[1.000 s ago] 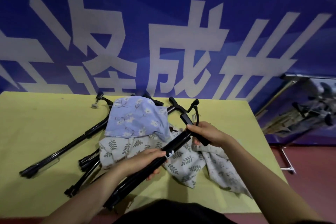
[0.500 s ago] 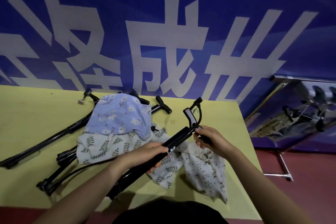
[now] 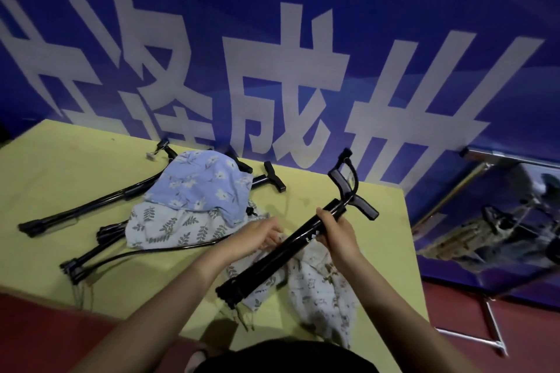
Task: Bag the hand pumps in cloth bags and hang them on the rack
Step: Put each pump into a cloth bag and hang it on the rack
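Head view, centre of frame: black hand pump (image 3: 298, 241) held slanted above yellow table (image 3: 60, 166), right hand (image 3: 335, 228) wrapped round its barrel near the handle. Left hand (image 3: 257, 235) pinching pale cloth bag (image 3: 321, 285) beneath. Probably rigid, fairly light, smooth; best gripped mid-barrel. Bag soft, floppy.

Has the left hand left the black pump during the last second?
Yes. The left hand let go of the pump and now touches the cloth bag on the table.
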Tool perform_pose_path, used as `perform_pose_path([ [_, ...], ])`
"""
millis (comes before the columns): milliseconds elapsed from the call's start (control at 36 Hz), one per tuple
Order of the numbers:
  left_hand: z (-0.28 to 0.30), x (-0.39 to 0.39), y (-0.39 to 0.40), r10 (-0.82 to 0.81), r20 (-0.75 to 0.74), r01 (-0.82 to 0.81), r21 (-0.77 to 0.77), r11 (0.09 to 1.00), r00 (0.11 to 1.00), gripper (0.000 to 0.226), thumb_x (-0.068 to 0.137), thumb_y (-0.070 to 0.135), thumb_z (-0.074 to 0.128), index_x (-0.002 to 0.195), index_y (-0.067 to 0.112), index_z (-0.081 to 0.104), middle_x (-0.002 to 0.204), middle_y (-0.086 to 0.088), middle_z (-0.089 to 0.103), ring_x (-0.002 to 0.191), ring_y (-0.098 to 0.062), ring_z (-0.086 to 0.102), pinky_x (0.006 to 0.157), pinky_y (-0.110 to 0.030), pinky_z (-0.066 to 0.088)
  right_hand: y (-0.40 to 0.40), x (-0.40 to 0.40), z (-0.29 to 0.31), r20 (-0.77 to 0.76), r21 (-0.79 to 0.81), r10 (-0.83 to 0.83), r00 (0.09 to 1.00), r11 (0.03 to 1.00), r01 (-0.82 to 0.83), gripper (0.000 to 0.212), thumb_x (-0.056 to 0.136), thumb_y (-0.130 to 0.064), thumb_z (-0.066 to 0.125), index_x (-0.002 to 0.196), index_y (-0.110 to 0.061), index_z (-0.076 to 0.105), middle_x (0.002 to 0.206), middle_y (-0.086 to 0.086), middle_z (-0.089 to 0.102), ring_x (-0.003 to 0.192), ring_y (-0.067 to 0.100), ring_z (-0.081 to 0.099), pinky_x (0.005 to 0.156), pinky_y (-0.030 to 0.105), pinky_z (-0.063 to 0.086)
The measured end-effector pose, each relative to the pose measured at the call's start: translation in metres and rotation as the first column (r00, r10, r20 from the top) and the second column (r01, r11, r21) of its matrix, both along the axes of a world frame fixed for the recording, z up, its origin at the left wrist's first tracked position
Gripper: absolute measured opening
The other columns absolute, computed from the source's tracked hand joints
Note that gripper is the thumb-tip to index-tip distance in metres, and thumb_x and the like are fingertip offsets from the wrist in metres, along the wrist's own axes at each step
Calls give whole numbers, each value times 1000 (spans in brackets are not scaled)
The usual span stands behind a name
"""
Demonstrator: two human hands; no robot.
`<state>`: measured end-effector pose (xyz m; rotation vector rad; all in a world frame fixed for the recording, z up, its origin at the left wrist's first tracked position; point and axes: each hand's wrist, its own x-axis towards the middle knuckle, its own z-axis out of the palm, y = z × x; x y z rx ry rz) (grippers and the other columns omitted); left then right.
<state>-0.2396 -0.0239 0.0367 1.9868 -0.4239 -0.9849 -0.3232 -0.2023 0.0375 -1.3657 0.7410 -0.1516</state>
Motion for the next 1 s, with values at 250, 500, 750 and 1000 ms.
perform_pose_path([
  [250,-27,-6,55,234,259,-295,231,927,937,45,99,53,33,88,11,48,77,-14,49,64,-23,46,63,-31,34,-27,-8,-1,49,-192,-53,997,980,62,16,93,-23,59,84,-10,56,71,3,55,62,18,50,58,29,41],
  [500,-12,-16,48,376,-654,-610,-168,774,657,51,99,37,49,139,8,37,130,-26,51,105,-38,62,88,-50,55,-25,-4,21,259,100,-147,955,987,124,12,97,-14,53,85,-11,51,67,1,44,57,13,43,59,28,42],
  [750,12,-29,25,366,-584,-597,-266,757,724,22,96,13,53,111,2,64,111,-19,61,88,-29,66,70,-29,58,-40,-17,26,360,247,-146,922,967,57,9,97,-9,49,88,-9,47,77,6,50,64,15,52,60,27,46],
  [1000,1,-65,-27,426,-505,-637,-385,667,751,19,101,9,43,107,5,60,106,-17,62,80,-24,62,54,-24,53,3,-36,8,117,149,74,990,985,-92,20,94,-25,57,104,-8,58,107,13,68,98,25,66,72,32,55],
])
